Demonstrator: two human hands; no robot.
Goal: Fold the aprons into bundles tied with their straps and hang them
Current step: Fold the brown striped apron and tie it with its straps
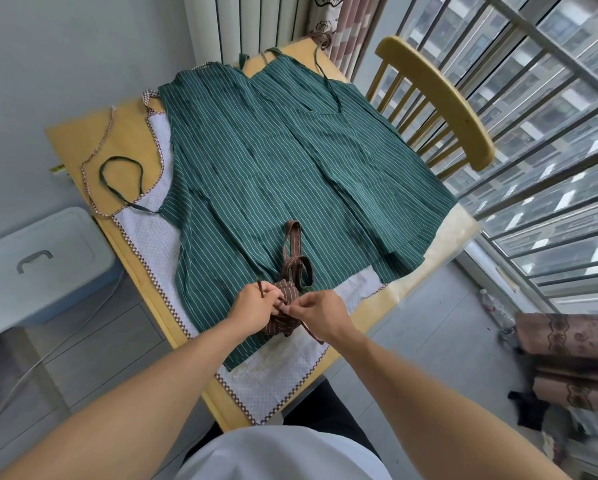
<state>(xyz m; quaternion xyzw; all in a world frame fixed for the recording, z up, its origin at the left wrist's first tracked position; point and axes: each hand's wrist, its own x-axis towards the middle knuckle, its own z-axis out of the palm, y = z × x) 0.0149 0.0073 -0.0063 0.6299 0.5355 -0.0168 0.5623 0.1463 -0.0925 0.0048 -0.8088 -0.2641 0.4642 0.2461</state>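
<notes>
A small brown striped apron bundle point(285, 308) lies at the near edge of the table, on top of spread aprons. My left hand point(252, 308) pinches one thin brown strap end, which sticks up past its knuckles. My right hand point(320, 311) pinches the other strap at the bundle; that strap trails off toward me on the right. A brown neck loop point(292, 245) stretches away from the bundle. Two green striped aprons point(273, 161) lie flat and overlapping across the table. Under them a white dotted apron point(159, 237) with checked trim shows.
The wooden table point(75, 133) stands against a grey wall. A wooden chair point(439, 98) stands at its far right, by a barred window. A white lidded bin point(37, 261) sits on the left. Folded brown fabric point(571, 341) lies at the right, and a water bottle point(495, 308) on the floor.
</notes>
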